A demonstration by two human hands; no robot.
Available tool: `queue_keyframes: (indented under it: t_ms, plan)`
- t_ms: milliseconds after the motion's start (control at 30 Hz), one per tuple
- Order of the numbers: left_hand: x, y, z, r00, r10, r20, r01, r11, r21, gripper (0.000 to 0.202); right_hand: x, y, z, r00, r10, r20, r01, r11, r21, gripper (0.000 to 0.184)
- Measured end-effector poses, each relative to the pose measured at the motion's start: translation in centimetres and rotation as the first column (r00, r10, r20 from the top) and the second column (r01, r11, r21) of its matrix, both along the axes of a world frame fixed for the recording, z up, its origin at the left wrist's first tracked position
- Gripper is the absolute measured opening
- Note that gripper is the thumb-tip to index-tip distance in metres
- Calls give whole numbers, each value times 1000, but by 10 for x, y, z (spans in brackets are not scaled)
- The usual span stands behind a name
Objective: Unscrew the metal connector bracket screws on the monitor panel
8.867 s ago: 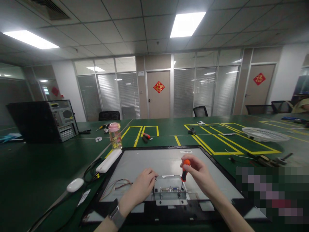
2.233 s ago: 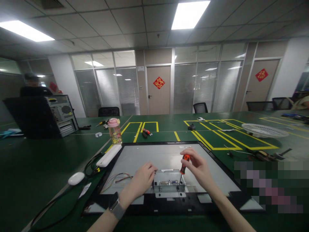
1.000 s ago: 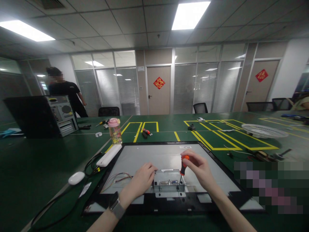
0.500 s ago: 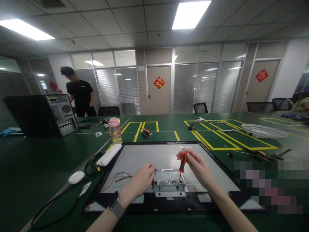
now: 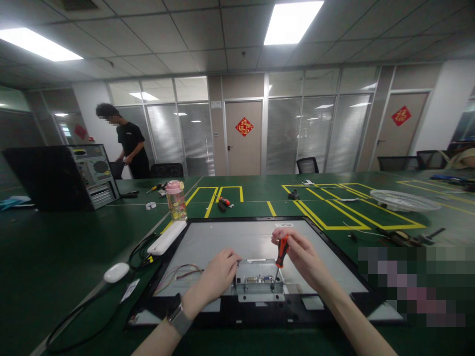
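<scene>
My right grip (image 5: 299,247) is clutching the screwdriver (image 5: 282,251), shaft slanting down to the metal bracket (image 5: 256,267) at six o'clock on the panel (image 5: 215,236); my left grip (image 5: 219,271) is touching its ten-o'clock corner, clasp unclear.

Toward the near edge of the smooth green surface (image 5: 44,257), the bracket (image 5: 260,288) is bare silver metal with a dull shine. The screwdriver (image 5: 282,252) pairs a plastic handle with a metal shaft. The panel (image 5: 237,240) beneath looks satin — its black border (image 5: 267,317) matt. Nearer the far edge, the bottle (image 5: 176,205) is clear, glossy plastic.
</scene>
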State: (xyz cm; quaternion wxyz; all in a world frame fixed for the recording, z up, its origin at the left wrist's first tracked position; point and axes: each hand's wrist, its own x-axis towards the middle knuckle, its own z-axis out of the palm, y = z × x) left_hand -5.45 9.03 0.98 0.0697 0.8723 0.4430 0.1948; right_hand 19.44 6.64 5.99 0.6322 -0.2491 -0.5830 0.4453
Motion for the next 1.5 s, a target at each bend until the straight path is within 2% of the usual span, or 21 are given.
queue_keyframes:
  t_ms: [133,333,433,533,667,867,967,1033,1133,1267,1333,1500]
  plan:
    - [0,0,0,1000,-1,4,1,1000,-7,28,3,3,-6,997,-38,61,39,999,-10,23]
    - [1,1,-1,1000,9,-7,-9,1000,-8,28,4,5,-8,1000,5,26,-5,1000,29,24]
    - [0,2,-3,1000,-1,0,1,1000,2,27,4,4,-6,998,54,-28,-53,998,24,19]
    - [-1,4,-5,1000,-6,5,6,1000,11,26,3,1,-4,988,129,-81,-134,990,-52,16]
    - [-1,3,-5,1000,-8,7,8,1000,19,26,1,-1,-4,979,180,-90,-188,978,-87,21]
    - [0,1,-2,1000,-3,5,3,1000,8,29,4,4,-6,996,82,-45,-82,997,-8,22]
    - [0,2,-3,1000,-4,9,4,1000,-1,30,6,5,-7,998,60,-18,-60,998,21,15]
    - [-1,3,-4,1000,-3,13,3,1000,-1,29,7,3,-6,998,65,-4,-65,998,-6,14]
    - [-1,4,-5,1000,3,9,-3,1000,2,29,5,0,-5,993,113,19,-112,991,-67,26]
    - [0,4,-5,1000,4,-26,-4,1000,3,29,0,-1,-5,987,161,-2,-161,986,-44,30]
    - [0,4,-4,1000,5,-29,-5,1000,4,28,-1,1,-7,991,133,-10,-134,991,-27,31]
    - [0,2,-2,1000,8,-23,-8,1000,-1,28,4,8,-14,999,37,25,-38,999,37,20]
